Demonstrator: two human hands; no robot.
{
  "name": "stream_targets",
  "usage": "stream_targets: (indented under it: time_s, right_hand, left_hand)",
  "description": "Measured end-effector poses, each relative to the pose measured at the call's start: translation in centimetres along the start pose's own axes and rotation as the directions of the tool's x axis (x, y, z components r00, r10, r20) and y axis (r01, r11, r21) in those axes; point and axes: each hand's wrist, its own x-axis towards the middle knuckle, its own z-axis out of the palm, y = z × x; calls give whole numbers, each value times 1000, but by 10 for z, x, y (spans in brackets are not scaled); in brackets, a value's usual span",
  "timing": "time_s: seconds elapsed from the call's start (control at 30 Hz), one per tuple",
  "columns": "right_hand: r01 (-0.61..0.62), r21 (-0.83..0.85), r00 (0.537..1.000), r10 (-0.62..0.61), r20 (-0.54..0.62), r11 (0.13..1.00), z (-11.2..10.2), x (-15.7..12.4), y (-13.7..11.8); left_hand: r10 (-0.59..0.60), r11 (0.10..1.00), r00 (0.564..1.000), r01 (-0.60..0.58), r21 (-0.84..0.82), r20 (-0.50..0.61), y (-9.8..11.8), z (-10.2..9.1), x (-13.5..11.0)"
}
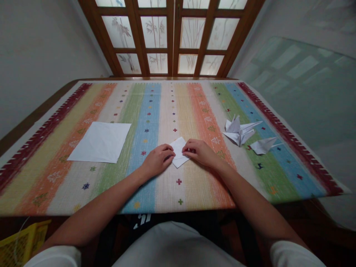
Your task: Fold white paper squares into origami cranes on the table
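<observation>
A small folded piece of white paper (178,149) lies on the striped table mat in front of me. My left hand (157,159) rests on its left edge with the fingers curled and pressing down on it. My right hand (199,151) pinches the paper's right edge with the fingertips drawn together. Both hands touch the paper, which lies flat on the mat; part of it is hidden under my fingers.
A flat white square sheet (100,142) lies to the left on the colourful striped mat (167,111). Two folded white paper cranes (240,130) (264,145) sit at the right. A wooden-framed window (172,37) stands behind the table. A yellow crate (19,241) is at lower left.
</observation>
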Motion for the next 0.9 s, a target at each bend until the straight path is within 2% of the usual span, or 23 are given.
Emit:
stream_targets:
  time_s: [0.33, 0.47, 0.63, 0.9]
  right_hand:
    - [-67, -48, 998, 66, -9, 997, -6, -1, 5]
    - [-67, -24, 998, 67, -4, 997, -7, -3, 10]
    - [10, -39, 997, -13, -74, 999, -3, -2, 15]
    - [65, -19, 995, -66, -76, 998, -2, -2, 10]
  left_hand:
    - [30, 997, 999, -29, 67, -19, 1, 2, -1]
    - [127, 983, 992, -125, 137, -5, -2, 2, 1]
    - [243, 957, 969, -248, 152, 55, -5, 2, 4]
    - [178, 967, 979, -192, 169, 98, -9, 6, 2]
